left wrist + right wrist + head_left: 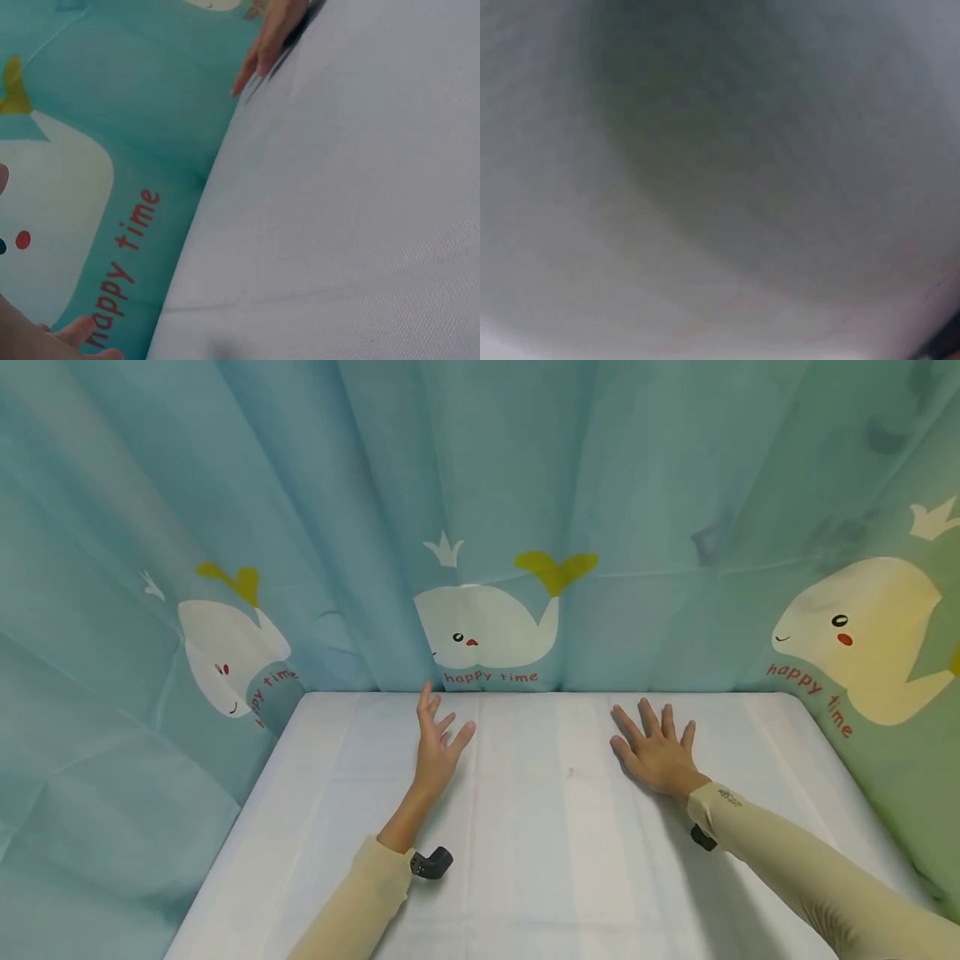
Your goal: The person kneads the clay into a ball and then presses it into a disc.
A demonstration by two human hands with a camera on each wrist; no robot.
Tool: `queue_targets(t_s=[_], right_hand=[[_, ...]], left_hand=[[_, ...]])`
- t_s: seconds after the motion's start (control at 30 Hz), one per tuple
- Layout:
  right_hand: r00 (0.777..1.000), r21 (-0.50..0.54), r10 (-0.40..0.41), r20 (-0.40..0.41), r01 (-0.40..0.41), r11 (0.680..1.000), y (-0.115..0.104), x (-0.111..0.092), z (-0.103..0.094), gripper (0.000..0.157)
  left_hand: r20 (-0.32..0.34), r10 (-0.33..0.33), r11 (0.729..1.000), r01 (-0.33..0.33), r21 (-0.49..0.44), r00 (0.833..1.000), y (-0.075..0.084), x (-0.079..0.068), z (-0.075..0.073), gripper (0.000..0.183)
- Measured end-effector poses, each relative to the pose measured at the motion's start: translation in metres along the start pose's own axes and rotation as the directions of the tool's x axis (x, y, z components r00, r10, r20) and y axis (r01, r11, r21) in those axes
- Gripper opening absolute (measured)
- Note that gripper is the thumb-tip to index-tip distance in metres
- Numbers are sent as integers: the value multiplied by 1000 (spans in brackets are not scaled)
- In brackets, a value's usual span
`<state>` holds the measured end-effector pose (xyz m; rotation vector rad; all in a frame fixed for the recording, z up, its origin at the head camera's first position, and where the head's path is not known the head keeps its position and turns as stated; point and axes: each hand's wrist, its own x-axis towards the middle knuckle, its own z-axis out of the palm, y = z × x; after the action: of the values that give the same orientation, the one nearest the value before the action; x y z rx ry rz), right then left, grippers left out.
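Note:
My left hand [438, 756] is over the left-middle part of the white table [525, 827], turned on its side with fingers spread and loosely bent. It holds nothing. Farther right, my right hand [660, 762] lies palm down on the white surface, fingers fanned out. In the left wrist view, part of the left hand [41, 337] shows at the lower left, and the right hand [274, 37] appears at the top by the table's edge. Only a blurred, shaded pale surface [720, 247] fills most of the right wrist view.
A blue-green curtain [495, 460] printed with whales and "happy time" hangs along the table's back and both sides. Small black devices sit at the left wrist [432, 863] and right wrist [702, 837]. Beige sleeves [360, 902] cover both forearms.

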<state>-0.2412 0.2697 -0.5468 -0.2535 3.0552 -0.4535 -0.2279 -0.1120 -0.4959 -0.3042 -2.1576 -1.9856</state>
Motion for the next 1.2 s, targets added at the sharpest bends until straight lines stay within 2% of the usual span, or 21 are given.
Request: queue_targets(t_s=[0.27,0.6,0.9,1.2], right_hand=[[1000,-2,1,-14,-1,1000,1,5,0,73],[999,-27,37,22,-36,999,-9,5,5,76],[998,-16,51,20,-51,999,-12,8,1,76],[997,-19,46,58,-45,999,-9,13,-1,76]], left_hand=[[-25,9,1000,-10,-16,1000,10,0,-3,89],[-40,-30,997,27,-65,999,2,0,-6,86],[-48,-28,998,25,-50,998,9,2,-4,85],[-54,-38,998,36,-47,998,6,-2,-5,84]])
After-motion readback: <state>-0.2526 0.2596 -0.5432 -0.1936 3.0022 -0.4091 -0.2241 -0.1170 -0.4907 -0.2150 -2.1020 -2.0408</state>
